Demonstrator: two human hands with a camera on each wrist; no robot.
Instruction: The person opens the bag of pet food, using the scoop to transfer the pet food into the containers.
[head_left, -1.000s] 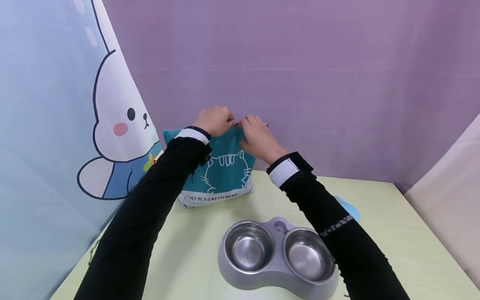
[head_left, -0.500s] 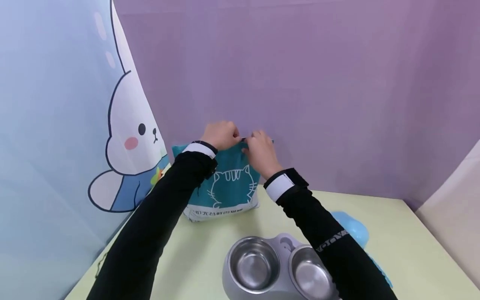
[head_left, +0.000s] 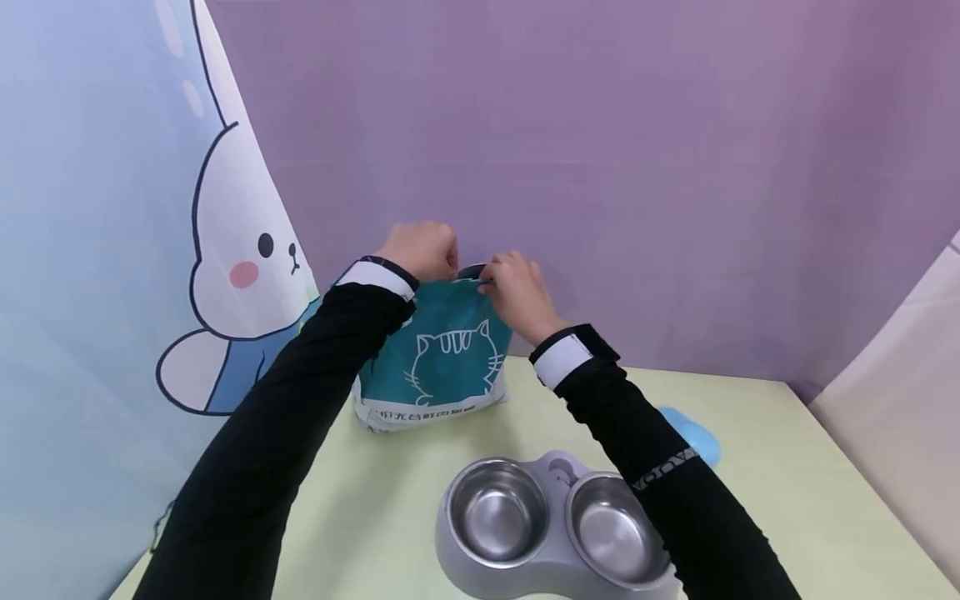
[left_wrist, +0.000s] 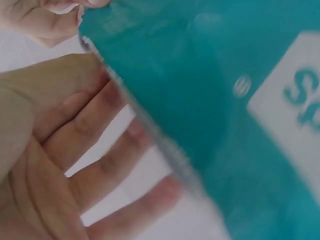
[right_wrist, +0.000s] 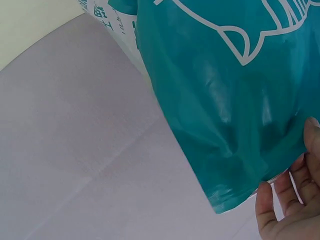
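Note:
A teal and white pet food bag (head_left: 450,350) with a white cat outline stands upright at the back of the table. Its mouth gapes slightly, showing a dark inside between the two hands. My left hand (head_left: 422,250) pinches the top edge on the left; in the left wrist view the thumb meets that edge while the other fingers (left_wrist: 107,170) spread along it and behind. On the right, my right hand (head_left: 517,296) pinches the same edge, its thumb on the front face and fingers (right_wrist: 285,192) behind the rim in the right wrist view.
In front of the bag stands a grey double feeder (head_left: 555,492) with two steel bowls (head_left: 498,512). A light blue object (head_left: 693,435) lies partly behind the right sleeve. A purple curtain (head_left: 637,167) hangs behind the table (head_left: 787,475).
My left hand has moved left, away from the right hand. The bag's mouth between them has widened into a dark gap. The head view has tilted down and back up.

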